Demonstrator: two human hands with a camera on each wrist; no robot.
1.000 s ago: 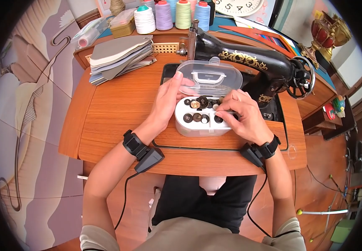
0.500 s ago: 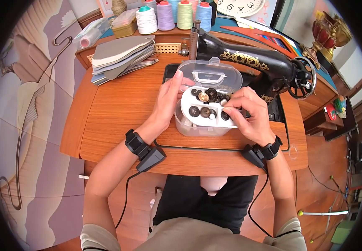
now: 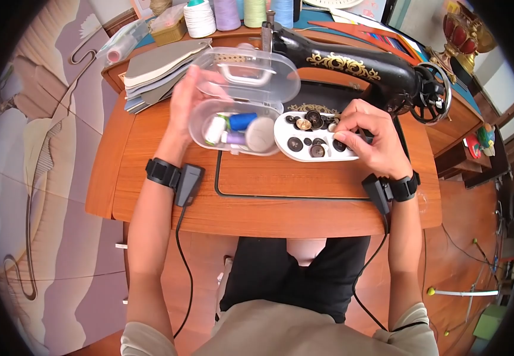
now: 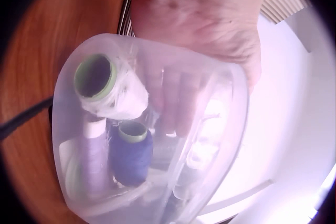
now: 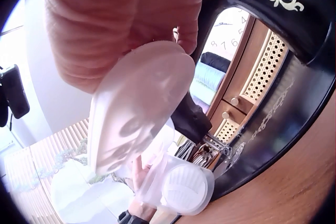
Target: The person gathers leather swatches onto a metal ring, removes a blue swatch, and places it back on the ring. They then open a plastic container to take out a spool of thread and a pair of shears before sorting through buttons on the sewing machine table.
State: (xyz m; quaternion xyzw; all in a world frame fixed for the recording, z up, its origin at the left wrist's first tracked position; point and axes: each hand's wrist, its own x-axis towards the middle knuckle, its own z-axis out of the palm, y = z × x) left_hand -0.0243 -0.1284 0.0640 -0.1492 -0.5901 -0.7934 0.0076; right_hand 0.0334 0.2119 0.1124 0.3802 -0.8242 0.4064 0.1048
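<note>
My left hand (image 3: pixel 181 110) holds a clear plastic box (image 3: pixel 196 132) at its left side, its lid (image 3: pixel 274 83) raised. Through the wall in the left wrist view, my fingers show behind the box. Inside lie a white thread spool (image 3: pixel 215 129), a blue spool (image 3: pixel 242 121), a purple spool (image 3: pixel 234 138) and a pale round disc (image 3: pixel 261 135). My right hand (image 3: pixel 378 139) pinches the right end of a white tray (image 3: pixel 281 133), thumb on top. Dark buttons (image 3: pixel 295 144) and a gold button (image 3: pixel 303 124) sit in its compartments. The right wrist view shows the tray's underside (image 5: pixel 142 98).
A black sewing machine (image 3: pixel 340 56) stands behind the tray, its handwheel (image 3: pixel 433 95) at the right. Stacked fabric samples (image 3: pixel 156 74) lie at the back left of the wooden table (image 3: pixel 168 196). Large thread cones (image 3: pixel 200 19) line the back.
The tray has come up out of the box and now hangs to its right in my right hand. My left hand has moved the box left and back, showing the spools inside.
</note>
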